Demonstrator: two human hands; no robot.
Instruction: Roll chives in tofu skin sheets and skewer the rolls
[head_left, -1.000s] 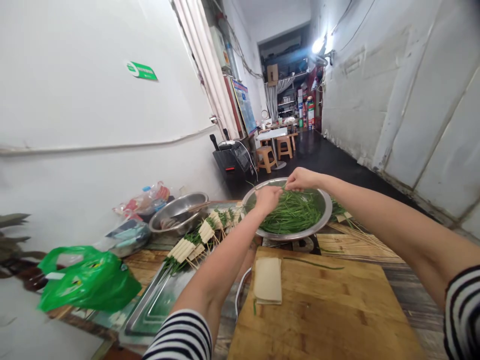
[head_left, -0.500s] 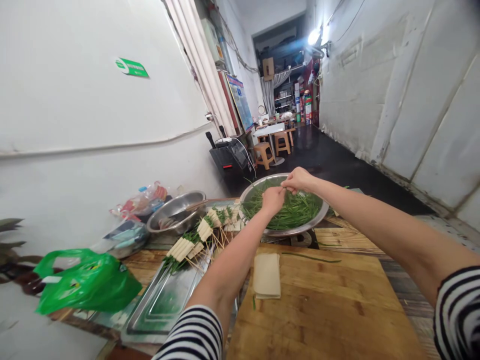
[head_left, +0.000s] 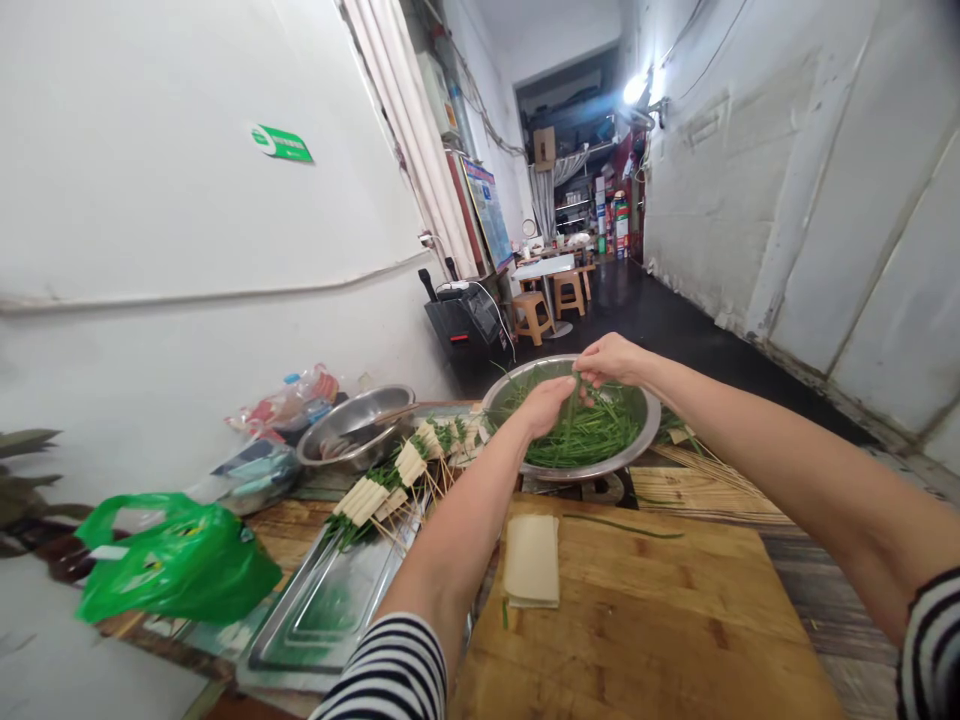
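Over a steel bowl (head_left: pixel 622 465) full of cut green chives (head_left: pixel 592 440), my left hand (head_left: pixel 549 402) and my right hand (head_left: pixel 606 360) meet, both closed. A few chives hang down between them, pinched at the fingertips. Just below the bowl lies a wooden cutting board (head_left: pixel 652 610), with a stack of pale tofu-skin sheets (head_left: pixel 532 560) at its upper left. One loose chive (head_left: pixel 624 526) rests beside the stack. Left of my forearm, skewered tofu-skin rolls with greens inside (head_left: pixel 367 498) are piled at the far end of a metal tray (head_left: pixel 322 620).
A green plastic bag (head_left: pixel 176 560) sits at the table's left end. Behind the tray stands another steel bowl (head_left: pixel 352 425), near plastic bags (head_left: pixel 289 400). Bare bamboo skewers (head_left: pixel 712 485) lie right of the chive bowl. A black speaker-like box (head_left: pixel 465 320) stands beyond the table.
My hands have come slightly lower over the bowl, and chives now show hanging between them. The left hand has turned a little. The whole view has shifted slightly.
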